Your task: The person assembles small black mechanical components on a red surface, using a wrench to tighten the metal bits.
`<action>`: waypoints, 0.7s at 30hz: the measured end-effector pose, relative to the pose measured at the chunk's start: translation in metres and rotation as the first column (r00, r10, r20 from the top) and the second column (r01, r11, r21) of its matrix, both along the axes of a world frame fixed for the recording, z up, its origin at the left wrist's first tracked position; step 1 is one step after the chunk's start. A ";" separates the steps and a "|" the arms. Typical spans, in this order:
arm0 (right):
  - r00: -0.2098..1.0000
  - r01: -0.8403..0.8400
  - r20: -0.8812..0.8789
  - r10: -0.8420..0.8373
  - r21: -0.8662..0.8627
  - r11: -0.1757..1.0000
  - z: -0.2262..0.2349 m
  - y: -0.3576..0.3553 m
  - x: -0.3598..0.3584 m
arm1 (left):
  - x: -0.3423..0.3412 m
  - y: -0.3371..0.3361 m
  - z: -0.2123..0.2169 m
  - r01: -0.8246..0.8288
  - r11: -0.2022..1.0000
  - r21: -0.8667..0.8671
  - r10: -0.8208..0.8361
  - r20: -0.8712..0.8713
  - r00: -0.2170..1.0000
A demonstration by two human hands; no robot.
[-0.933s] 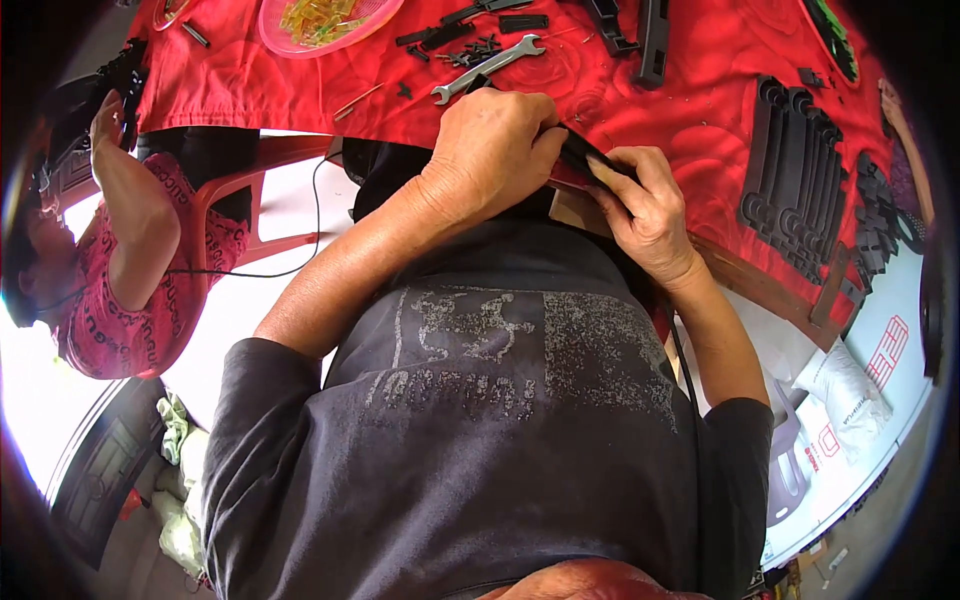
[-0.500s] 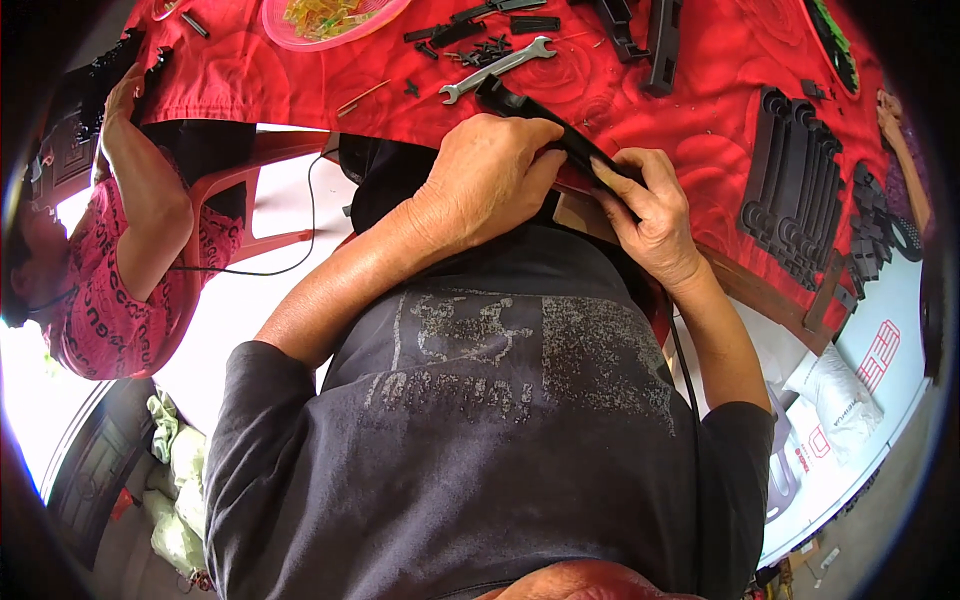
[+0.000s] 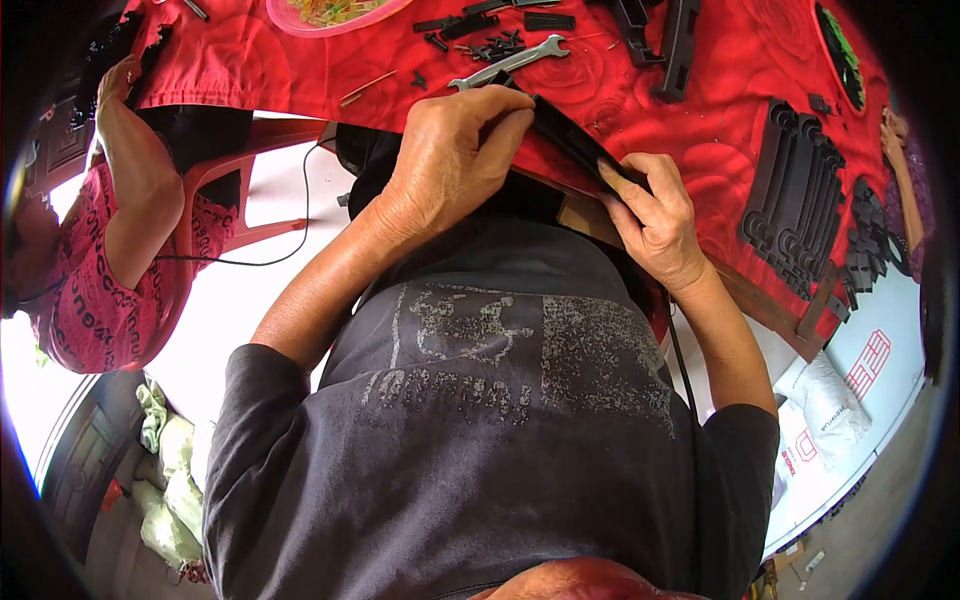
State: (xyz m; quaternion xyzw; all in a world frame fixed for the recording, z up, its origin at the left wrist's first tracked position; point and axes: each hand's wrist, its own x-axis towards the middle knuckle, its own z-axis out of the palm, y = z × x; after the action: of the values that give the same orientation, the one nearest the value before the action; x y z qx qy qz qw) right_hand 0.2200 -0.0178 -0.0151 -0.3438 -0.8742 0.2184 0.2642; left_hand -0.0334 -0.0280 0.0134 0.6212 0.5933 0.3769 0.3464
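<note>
A long black plastic part [image 3: 570, 135] slants across the table's near edge, in front of my body. My left hand [image 3: 450, 155] is closed at its far left end, thumb and fingers pinched together; whether a small piece sits between the fingertips is hidden. Gripping the near right end is my right hand [image 3: 657, 215], thumb along the part and fingers curled round it. An open-ended wrench [image 3: 520, 62] lies just beyond the part. Small black pieces [image 3: 495, 48] are scattered behind the wrench.
A red cloth [image 3: 250, 65] covers the table. At the back stand a pink basket [image 3: 340, 22] of small yellowish pieces and larger black parts [image 3: 680, 50]. To the right lies a row of long black parts [image 3: 795, 190]. A person in pink [image 3: 110, 270] sits at left; another's hand [image 3: 893, 135] shows at right.
My left hand has slid left and away along the black part to its far end. The right hand has shifted slightly right, still gripping. The view has moved a little.
</note>
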 end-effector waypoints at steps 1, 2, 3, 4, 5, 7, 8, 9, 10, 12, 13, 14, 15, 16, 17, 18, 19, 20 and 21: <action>1.000 -0.003 0.008 0.003 0.007 1.000 0.001 0.000 0.000 | -0.002 0.000 -0.001 -0.021 1.000 -0.019 0.021 0.011 1.000; 1.000 -0.005 0.016 0.005 0.014 1.000 0.002 0.001 0.000 | -0.005 0.000 -0.002 -0.042 0.998 -0.038 0.043 0.022 0.999; 1.000 -0.008 0.019 0.007 0.013 1.000 0.003 0.002 0.000 | -0.007 0.001 -0.005 -0.045 0.999 0.018 0.045 -0.010 0.999; 0.999 -0.012 0.029 0.012 -0.003 1.000 0.005 0.002 0.000 | -0.010 0.001 -0.008 -0.047 0.999 0.016 0.047 -0.008 0.999; 0.999 -0.016 0.040 0.016 -0.020 1.000 0.005 0.003 0.000 | -0.012 0.000 -0.010 -0.059 0.998 0.027 0.059 -0.009 0.998; 0.999 -0.021 0.034 0.022 -0.023 1.000 0.004 0.003 0.000 | -0.011 0.003 -0.016 -0.119 0.988 0.101 0.115 0.047 0.992; 0.999 -0.026 0.024 0.026 -0.023 0.999 0.003 0.004 0.000 | -0.011 0.005 -0.017 -0.121 0.988 0.099 0.117 0.050 0.992; 0.999 -0.027 0.026 0.028 -0.024 0.999 0.003 0.003 0.000 | -0.012 0.007 -0.016 -0.100 0.980 0.171 0.103 -0.005 0.995; 0.999 -0.026 0.029 0.026 -0.021 0.999 0.003 0.004 0.000 | -0.013 0.009 -0.014 -0.075 0.967 0.242 0.092 -0.061 0.994; 0.999 -0.027 0.032 0.028 -0.017 0.999 0.003 0.005 0.000 | -0.011 0.009 -0.010 0.044 0.937 0.346 0.007 -0.144 0.990; 0.999 -0.022 0.044 0.023 -0.021 1.000 0.003 0.004 0.001 | -0.009 0.007 -0.008 0.170 0.886 0.432 -0.071 -0.235 0.969; 0.998 -0.018 0.055 0.019 -0.025 1.000 0.003 0.004 0.000 | -0.005 0.002 -0.006 0.243 0.891 0.385 -0.140 -0.275 0.951; 0.998 -0.021 0.056 0.022 -0.026 0.999 0.003 0.004 0.000 | -0.001 0.001 -0.004 0.284 0.868 0.407 -0.172 -0.290 0.941; 0.998 -0.018 0.056 0.019 -0.023 1.000 0.003 0.005 -0.001 | 0.002 -0.001 -0.003 0.326 0.843 0.428 -0.204 -0.306 0.930; 0.998 -0.016 0.057 0.017 -0.020 1.000 0.004 0.005 -0.002 | 0.003 -0.005 -0.003 0.345 0.869 0.354 -0.231 -0.327 0.916; 0.998 -0.019 0.057 0.020 -0.022 1.000 0.004 0.004 -0.002 | 0.004 -0.006 -0.005 0.343 0.871 0.352 -0.229 -0.326 0.917; 0.998 -0.019 0.056 0.020 -0.016 1.000 0.003 0.004 -0.002 | 0.005 -0.004 -0.008 0.344 0.873 0.344 -0.204 -0.383 0.901; 0.998 -0.019 0.054 0.020 -0.010 1.000 0.003 0.005 -0.002 | 0.005 -0.003 -0.010 0.345 0.876 0.336 -0.179 -0.438 0.881; 0.998 -0.021 0.056 0.022 -0.008 1.000 0.003 0.004 -0.002 | 0.006 -0.002 -0.008 0.343 0.876 0.338 -0.177 -0.437 0.882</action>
State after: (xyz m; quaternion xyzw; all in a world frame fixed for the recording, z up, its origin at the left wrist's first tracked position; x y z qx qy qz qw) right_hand 0.2180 -0.0135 -0.0123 -0.3414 -0.8840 0.2150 0.2361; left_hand -0.0273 -0.0300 0.0055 0.8175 0.4684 0.3080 0.1321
